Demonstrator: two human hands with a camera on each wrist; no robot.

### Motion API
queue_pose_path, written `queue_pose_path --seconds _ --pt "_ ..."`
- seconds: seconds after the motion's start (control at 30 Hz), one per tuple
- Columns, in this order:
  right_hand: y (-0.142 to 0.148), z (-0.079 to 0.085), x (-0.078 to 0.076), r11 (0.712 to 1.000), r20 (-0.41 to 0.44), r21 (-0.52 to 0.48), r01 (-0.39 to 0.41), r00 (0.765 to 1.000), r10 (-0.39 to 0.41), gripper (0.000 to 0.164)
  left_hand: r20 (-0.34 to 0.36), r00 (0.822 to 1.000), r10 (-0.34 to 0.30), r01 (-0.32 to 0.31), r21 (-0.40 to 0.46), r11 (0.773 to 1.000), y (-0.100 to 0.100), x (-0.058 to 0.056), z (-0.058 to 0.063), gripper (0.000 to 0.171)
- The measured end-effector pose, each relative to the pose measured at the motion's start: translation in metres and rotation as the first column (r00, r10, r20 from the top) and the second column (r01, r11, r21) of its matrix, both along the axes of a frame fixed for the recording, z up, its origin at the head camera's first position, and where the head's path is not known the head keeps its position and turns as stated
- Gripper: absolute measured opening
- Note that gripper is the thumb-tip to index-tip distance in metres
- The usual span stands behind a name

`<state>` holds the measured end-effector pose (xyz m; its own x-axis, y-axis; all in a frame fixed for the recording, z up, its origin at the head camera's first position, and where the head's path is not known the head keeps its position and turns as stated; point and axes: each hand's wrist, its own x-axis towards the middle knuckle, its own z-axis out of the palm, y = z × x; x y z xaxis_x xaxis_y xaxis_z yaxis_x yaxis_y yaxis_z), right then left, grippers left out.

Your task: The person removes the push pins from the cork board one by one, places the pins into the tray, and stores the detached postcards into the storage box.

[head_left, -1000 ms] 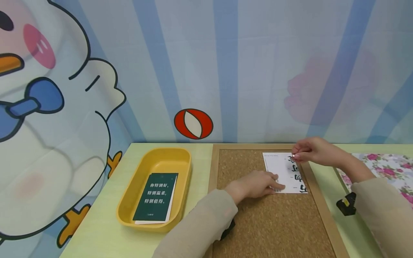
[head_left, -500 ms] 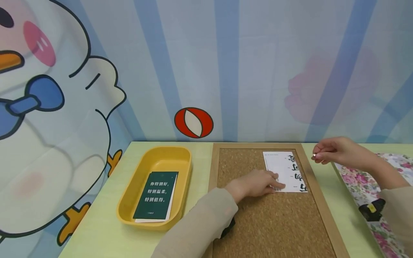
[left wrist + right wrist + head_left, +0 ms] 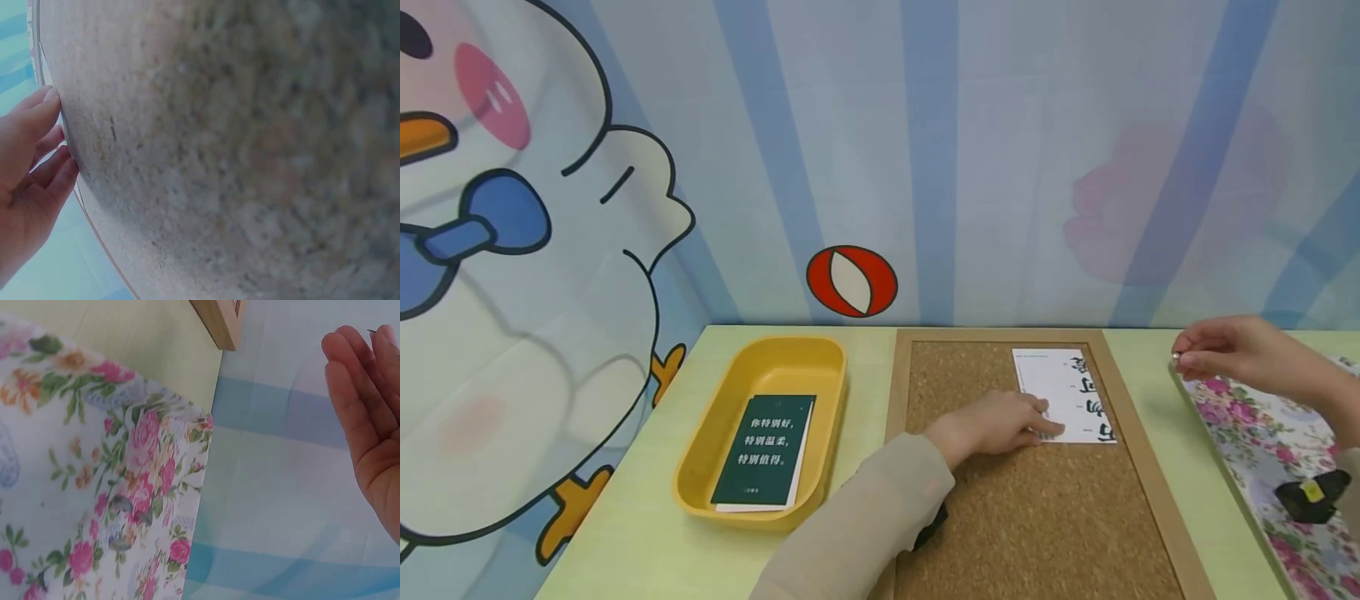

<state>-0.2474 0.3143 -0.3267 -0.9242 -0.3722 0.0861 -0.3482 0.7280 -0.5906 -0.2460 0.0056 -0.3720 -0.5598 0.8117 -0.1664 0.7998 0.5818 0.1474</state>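
Note:
A white card [image 3: 1052, 392] with large black characters lies on the corkboard [image 3: 1037, 517] near its far right corner. My left hand [image 3: 992, 423] presses the card's near-left part with extended fingers; in the left wrist view the left hand [image 3: 37, 150] meets the board's surface. Beyond the board's right edge, my right hand [image 3: 1240, 354] is raised and pinches a small shiny thumbtack [image 3: 1176, 357] between thumb and forefinger. The thumbtack's thin dark point [image 3: 371, 330] shows at the fingertips of the right hand [image 3: 375, 419].
A floral-covered board [image 3: 1262, 450] lies at the right; several small grey discs [image 3: 122, 503] are on it. At the left, a yellow tray [image 3: 700, 475] holds a dark green card [image 3: 767, 450] over a white one. A printed backdrop [image 3: 1000, 167] stands behind the table.
My right hand has moved rightwards from the card's far right corner toward the floral board, carrying the thumbtack. The left hand has stayed on the card.

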Motion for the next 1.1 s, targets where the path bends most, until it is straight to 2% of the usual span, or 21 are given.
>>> queue_pose_path --seconds 0.43,0.7,0.87,1.0,1.1 --pt "0.029 -0.011 0.002 0.996 -0.029 0.055 0.067 0.997 -0.066 0.018 0.015 1.0 0.003 -0.003 0.018 1.0 0.002 -0.002 0.001 0.038" --pt "0.046 -0.02 0.005 0.989 -0.092 0.115 0.09 0.993 -0.079 0.014 0.019 1.0 0.005 -0.006 0.034 0.999 0.001 -0.001 0.0 0.038" --pt "0.076 -0.045 -0.009 0.984 -0.073 0.142 0.107 0.993 -0.098 0.02 0.023 1.0 0.001 -0.002 0.062 0.998 0.001 0.0 0.0 0.037" --pt "0.111 -0.075 -0.028 0.976 -0.034 0.165 0.141 0.99 -0.137 0.041 0.039 0.999 0.015 -0.019 0.098 0.995 0.001 0.0 -0.001 0.033" --pt "0.121 -0.083 -0.028 0.971 -0.017 0.181 0.159 0.987 -0.159 0.039 0.05 0.998 0.029 -0.034 0.119 0.992 0.002 0.0 -0.001 0.029"
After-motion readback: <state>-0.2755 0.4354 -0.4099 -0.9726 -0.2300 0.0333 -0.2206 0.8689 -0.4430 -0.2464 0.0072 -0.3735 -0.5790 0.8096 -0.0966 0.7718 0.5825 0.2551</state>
